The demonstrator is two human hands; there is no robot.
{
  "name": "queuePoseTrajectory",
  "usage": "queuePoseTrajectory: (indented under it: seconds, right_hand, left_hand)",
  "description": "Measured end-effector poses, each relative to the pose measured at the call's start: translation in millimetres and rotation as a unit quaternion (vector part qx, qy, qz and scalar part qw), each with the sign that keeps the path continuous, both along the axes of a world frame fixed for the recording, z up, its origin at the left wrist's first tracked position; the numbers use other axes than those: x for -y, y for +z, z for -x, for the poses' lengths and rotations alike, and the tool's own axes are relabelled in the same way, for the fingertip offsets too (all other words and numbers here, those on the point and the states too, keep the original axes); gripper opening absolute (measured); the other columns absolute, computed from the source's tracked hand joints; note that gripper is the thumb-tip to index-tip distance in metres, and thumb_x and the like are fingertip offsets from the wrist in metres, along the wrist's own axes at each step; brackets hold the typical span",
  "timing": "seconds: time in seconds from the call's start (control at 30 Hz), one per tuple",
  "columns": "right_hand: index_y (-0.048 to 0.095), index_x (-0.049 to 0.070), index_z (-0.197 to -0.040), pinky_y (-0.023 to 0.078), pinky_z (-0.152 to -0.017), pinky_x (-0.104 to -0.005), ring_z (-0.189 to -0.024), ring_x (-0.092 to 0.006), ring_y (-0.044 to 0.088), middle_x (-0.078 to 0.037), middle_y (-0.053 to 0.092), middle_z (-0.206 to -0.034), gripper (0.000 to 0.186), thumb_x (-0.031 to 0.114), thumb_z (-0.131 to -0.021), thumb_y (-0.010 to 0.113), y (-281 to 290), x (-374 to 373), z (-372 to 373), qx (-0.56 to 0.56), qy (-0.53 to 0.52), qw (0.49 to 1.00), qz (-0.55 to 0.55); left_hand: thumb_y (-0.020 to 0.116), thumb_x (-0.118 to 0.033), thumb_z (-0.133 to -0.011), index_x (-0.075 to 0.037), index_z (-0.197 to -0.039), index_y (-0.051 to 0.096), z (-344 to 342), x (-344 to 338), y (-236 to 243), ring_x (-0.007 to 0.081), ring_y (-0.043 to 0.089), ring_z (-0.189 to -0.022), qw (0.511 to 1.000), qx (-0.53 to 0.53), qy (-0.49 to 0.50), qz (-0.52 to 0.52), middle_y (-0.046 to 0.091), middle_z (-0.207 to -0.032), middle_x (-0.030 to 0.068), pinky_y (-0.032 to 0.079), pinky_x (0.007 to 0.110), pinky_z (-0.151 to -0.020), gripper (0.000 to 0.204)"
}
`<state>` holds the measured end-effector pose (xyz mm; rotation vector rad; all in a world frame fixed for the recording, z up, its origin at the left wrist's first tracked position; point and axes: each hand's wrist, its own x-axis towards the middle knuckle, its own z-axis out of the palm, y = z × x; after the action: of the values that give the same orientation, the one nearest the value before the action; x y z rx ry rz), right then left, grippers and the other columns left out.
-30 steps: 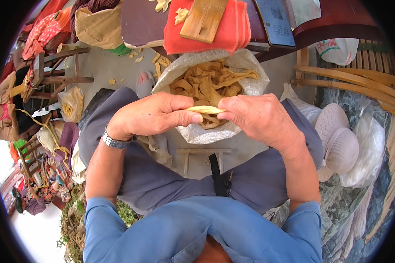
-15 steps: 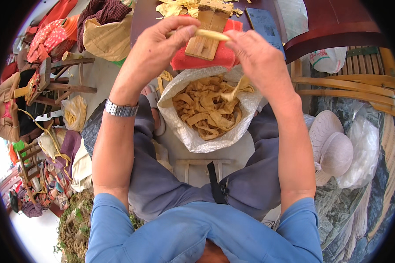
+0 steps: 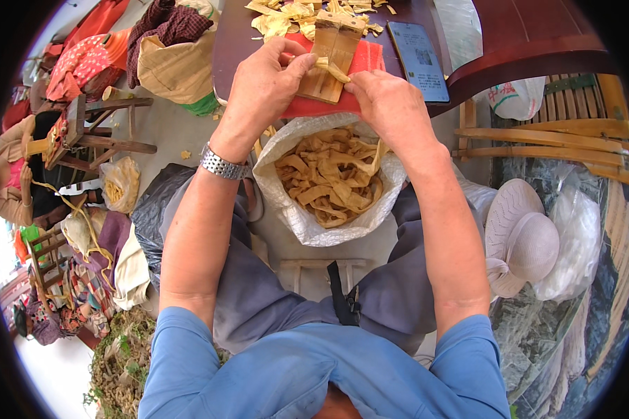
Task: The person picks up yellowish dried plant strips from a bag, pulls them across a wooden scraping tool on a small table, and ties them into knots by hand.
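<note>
A pale yellow plant strip [image 3: 333, 70] stretches between my two hands, over a small wooden block tool [image 3: 319, 88]. My left hand [image 3: 269, 80] pinches its left end between thumb and fingers. The other end is in the fingers of my right hand [image 3: 384, 101]. Beneath the wooden tool lies a red cloth [image 3: 370, 56] on the dark table. A white woven sack [image 3: 279, 218] stands between my knees, its mouth folded wide, holding long tan strips [image 3: 328, 174]. Yellow shavings [image 3: 279, 17] lie heaped behind the tool.
A phone [image 3: 418, 59] lies at the right of the dark table [image 3: 241, 42]. On the right are a bamboo chair [image 3: 545, 143], a pale sun hat [image 3: 528, 241] and plastic bags. At left, another person sits by a wooden bench [image 3: 112, 143]; a black bag [image 3: 154, 209] rests near my left leg.
Both hands have come down and nearer together, bringing the yellow strip low over the wooden tool. The tail of the strip no longer hangs as far over the sack.
</note>
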<state>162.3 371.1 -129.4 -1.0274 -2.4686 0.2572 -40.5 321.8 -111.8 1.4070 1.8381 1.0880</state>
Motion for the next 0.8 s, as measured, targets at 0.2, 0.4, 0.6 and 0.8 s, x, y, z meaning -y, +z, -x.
queuePoseTrajectory:
  seconds: [0.2, 0.4, 0.6, 0.8]
  right_hand:
    - [0.068, 0.002, -0.087, 0.055, -0.072, -0.0463, -0.079, -0.0365, 0.068, -0.018, 0.067, -0.082, 0.016, 0.016, -0.091, 0.064, 3, 6, 0, -0.008, -0.013, 1.0, 0.026]
    - [0.064, 0.001, -0.093, 0.053, -0.068, -0.04, -0.071, -0.0324, 0.065, -0.015, 0.065, -0.079, 0.02, 0.021, -0.095, 0.063, 8, 5, -11, -0.044, -0.033, 0.995, 0.086]
    - [0.06, 0.006, -0.1, 0.037, -0.054, -0.0206, -0.058, -0.0041, 0.046, 0.003, 0.057, -0.074, 0.021, 0.027, -0.101, 0.061, 46, 14, -4, -0.358, -0.009, 0.812, 0.46]
    - [0.068, 0.001, -0.105, 0.047, -0.073, -0.0258, -0.082, -0.0065, 0.056, 0.0, 0.064, -0.084, 0.048, 0.048, -0.095, 0.067, 52, 18, -8, -0.221, -0.012, 0.839, 0.498]
  left_hand:
    - [0.07, -0.029, -0.095, -0.004, -0.101, 0.063, -5, 16, 1, 0.0075, 0.058, -0.072, 0.991, -0.121, 0.021, -0.042, 0.066, -0.08, 0.0029, 0.048, 0.027, -0.064, 0.027]
    - [0.068, -0.024, -0.097, -0.003, -0.105, 0.058, 11, 16, 4, 0.0092, 0.065, -0.08, 0.999, 0.025, 0.027, -0.016, 0.067, -0.089, 0.0023, 0.051, 0.026, -0.068, 0.025]
    - [0.072, -0.017, -0.094, -0.003, -0.108, 0.056, -6, 34, 27, 0.0136, 0.065, -0.084, 0.947, 0.304, -0.101, 0.01, 0.066, -0.093, 0.0023, 0.052, 0.025, -0.079, 0.026]
    - [0.074, -0.006, -0.089, -0.003, -0.115, 0.055, -22, 43, 20, 0.0155, 0.067, -0.093, 0.979, 0.065, -0.14, -0.132, 0.066, -0.101, 0.0061, 0.056, 0.03, -0.085, 0.032]
